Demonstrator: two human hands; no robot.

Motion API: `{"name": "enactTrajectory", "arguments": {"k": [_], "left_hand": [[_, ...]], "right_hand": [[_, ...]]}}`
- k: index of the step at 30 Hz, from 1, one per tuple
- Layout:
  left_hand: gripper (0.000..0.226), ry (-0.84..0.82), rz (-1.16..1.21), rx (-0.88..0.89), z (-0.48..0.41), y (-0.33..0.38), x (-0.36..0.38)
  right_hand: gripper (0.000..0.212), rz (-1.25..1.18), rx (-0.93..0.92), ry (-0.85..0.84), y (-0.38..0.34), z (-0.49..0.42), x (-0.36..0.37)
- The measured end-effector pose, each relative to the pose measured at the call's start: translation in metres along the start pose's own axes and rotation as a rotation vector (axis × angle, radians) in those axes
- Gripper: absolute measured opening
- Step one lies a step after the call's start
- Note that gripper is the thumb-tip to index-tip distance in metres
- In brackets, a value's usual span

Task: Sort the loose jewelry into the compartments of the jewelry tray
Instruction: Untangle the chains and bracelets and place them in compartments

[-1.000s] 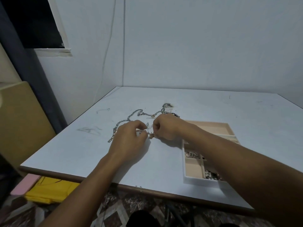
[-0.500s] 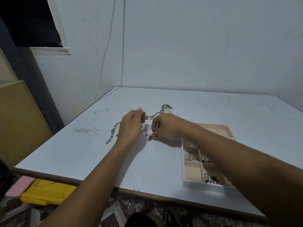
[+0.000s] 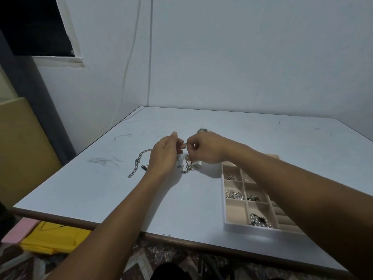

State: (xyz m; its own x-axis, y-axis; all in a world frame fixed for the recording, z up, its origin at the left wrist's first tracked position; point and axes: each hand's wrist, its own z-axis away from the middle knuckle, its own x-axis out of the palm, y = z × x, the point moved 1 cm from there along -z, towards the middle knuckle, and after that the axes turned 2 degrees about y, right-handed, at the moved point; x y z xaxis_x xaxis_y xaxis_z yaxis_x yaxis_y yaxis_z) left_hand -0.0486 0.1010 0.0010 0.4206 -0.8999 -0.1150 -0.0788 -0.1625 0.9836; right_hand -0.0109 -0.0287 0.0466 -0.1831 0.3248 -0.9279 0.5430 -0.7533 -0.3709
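My left hand (image 3: 166,154) and my right hand (image 3: 203,148) are raised together above the middle of the white table (image 3: 101,184), and both pinch a thin chain (image 3: 188,163) that dangles between them down to the table. A small white tag (image 3: 196,165) hangs by the chain under my right hand. A thicker silver link chain (image 3: 139,162) lies on the table left of my left hand, with a small dark clasp (image 3: 144,167) beside it. The beige jewelry tray (image 3: 232,225) sits at the right, and several of its compartments hold jewelry; my right forearm covers its right side.
A dark jewelry piece (image 3: 202,130) lies on the table just beyond my right hand. Walls meet at the table's far left corner. Below the near edge, a yellow cloth (image 3: 52,241) and a pink item (image 3: 18,231) lie on the patterned floor.
Both hands have risen off the table and come closer together, lifting the thin chain with them. More of the tray's compartments are now uncovered.
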Motion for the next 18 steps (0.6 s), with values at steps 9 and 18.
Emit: {"name": "enactTrajectory", "arguments": {"k": [9, 18], "left_hand": [[0.060, -0.182, 0.416, -0.242, 0.013, 0.011, 0.022], [0.068, -0.303, 0.499, -0.281, 0.018, 0.014, 0.026]], "right_hand": [[0.010, -0.152, -0.010, 0.110, -0.010, 0.007, -0.034], [0.006, -0.189, 0.013, 0.158, -0.010, 0.012, -0.047]]}}
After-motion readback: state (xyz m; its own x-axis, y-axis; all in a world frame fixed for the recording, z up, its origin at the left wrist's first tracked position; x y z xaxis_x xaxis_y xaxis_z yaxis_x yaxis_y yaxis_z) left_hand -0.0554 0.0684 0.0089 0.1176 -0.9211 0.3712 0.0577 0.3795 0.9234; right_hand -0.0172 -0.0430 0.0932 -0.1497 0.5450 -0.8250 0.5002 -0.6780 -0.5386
